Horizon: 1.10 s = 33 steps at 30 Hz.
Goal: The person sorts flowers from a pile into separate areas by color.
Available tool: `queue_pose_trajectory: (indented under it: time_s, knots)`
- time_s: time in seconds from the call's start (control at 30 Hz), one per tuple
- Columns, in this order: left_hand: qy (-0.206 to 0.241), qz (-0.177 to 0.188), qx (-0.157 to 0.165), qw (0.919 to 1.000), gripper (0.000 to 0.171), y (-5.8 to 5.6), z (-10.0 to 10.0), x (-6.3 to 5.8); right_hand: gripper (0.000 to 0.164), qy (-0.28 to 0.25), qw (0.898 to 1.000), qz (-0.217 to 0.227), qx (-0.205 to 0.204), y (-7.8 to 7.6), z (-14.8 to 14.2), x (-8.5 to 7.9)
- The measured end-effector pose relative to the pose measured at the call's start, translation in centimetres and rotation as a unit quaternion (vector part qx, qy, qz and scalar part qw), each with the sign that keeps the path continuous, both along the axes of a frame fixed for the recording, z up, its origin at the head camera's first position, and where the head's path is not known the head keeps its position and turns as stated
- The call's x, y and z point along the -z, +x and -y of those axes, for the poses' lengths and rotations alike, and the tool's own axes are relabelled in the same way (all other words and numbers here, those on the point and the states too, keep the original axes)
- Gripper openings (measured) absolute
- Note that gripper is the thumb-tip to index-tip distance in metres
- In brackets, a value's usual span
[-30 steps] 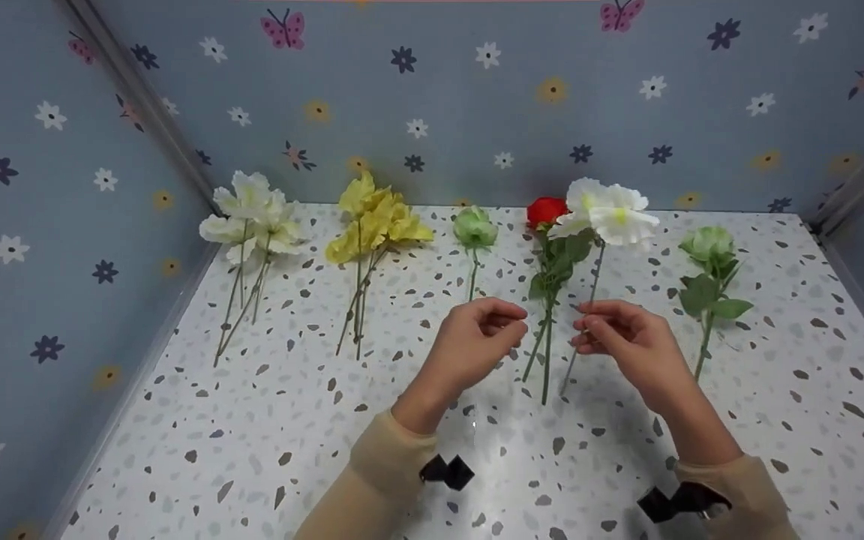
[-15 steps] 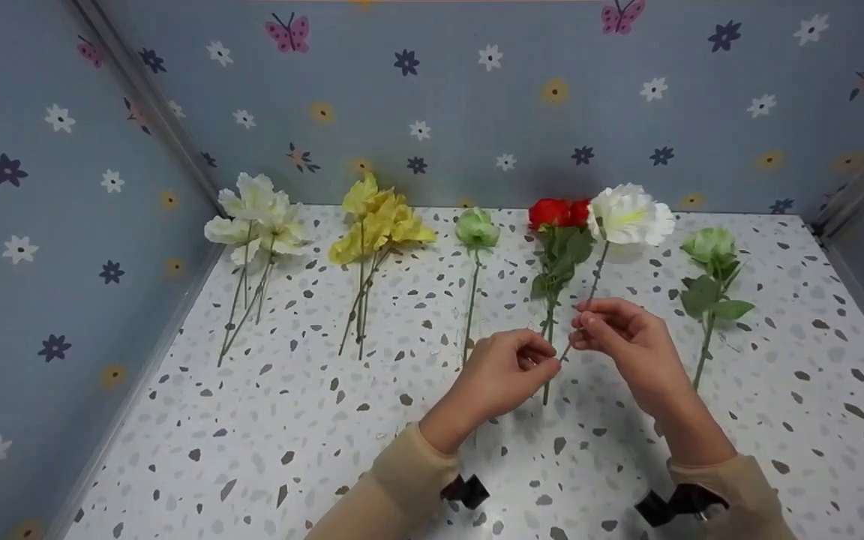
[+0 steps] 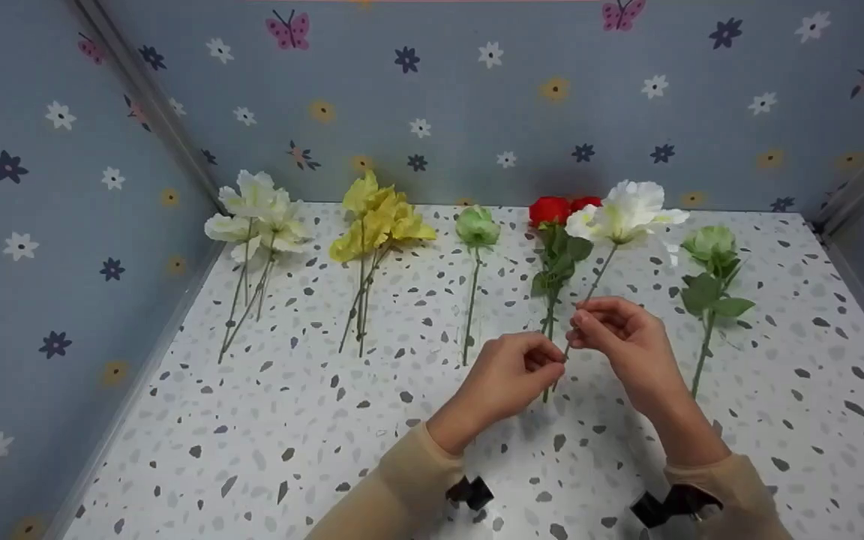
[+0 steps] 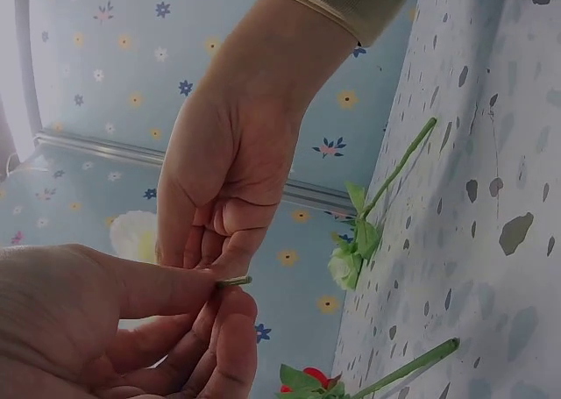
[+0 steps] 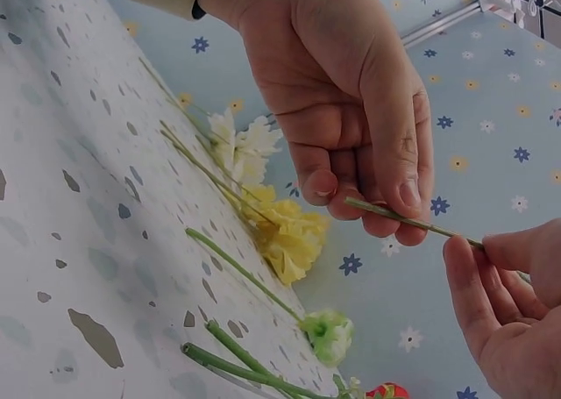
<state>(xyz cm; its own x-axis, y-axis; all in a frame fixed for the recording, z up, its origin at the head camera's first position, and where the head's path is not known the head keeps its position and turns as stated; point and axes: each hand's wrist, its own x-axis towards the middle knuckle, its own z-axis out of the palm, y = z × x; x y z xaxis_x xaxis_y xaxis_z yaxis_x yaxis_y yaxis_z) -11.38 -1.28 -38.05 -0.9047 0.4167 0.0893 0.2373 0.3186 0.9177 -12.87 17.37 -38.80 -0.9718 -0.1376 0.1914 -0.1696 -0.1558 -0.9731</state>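
A white flower (image 3: 622, 213) with a long thin stem is held up at a slant over the table. My right hand (image 3: 622, 339) pinches its stem between thumb and fingers about midway down. Lower on the same stem, my left hand (image 3: 514, 376) pinches near the cut end, its thumb against the stem (image 5: 377, 208) in the right wrist view. Just behind the hands lie red roses (image 3: 550, 211) with green leaves, their stems partly covered by the left hand. The white bloom overlaps one red rose in the head view.
On the speckled table (image 3: 252, 450), white flowers (image 3: 259, 214) and yellow flowers (image 3: 379, 221) lie in bunches at the left. One green flower (image 3: 477, 226) lies mid-back, another green flower (image 3: 711, 247) at the right. Patterned panels (image 3: 462, 97) enclose the back and sides.
My left hand has moved right and down from beside the red rose stems to pinch the white flower's lower stem. The white bloom has turned and leans further right.
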Motion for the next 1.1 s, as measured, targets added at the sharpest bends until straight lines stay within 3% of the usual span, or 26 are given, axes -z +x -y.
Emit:
queue_pose_trajectory:
  time_s: [0.1, 0.13, 0.23, 0.47, 0.67, 1.1]
  knots:
    - [-0.014, -0.004, -0.039, 0.9991, 0.007, -1.7, -1.3, 4.1, 0.022, 0.046, 0.998, 0.042, 0.004, -1.9, -2.0, 3.2]
    - [-0.011, -0.009, -0.050, 0.9987, 0.005, -2.1, -1.6, 5.1, 0.028, 0.040, 0.998, 0.039, -0.008, -2.4, -2.5, 4.1]
    - [0.013, -0.002, -0.047, 0.9988, 0.004, -2.5, -1.5, 6.0, 0.036, 0.055, 0.998, 0.040, 0.003, -2.9, -2.7, 5.1]
    - [0.027, 0.012, -0.038, 0.9988, 0.005, -2.6, -1.2, 6.0, 0.033, 0.036, 0.998, 0.047, 0.016, -2.8, -2.5, 4.8]
    - [0.017, -0.006, -0.032, 0.9993, 0.009, -2.6, -1.1, 5.8, 0.033, 0.041, 0.998, 0.050, 0.016, -2.7, -2.7, 4.7]
    - [-0.005, -0.017, -0.042, 0.9990, 0.006, -2.8, -0.8, 5.9, 0.035, 0.113, 0.993, 0.038, 0.001, -3.0, -3.3, 4.8]
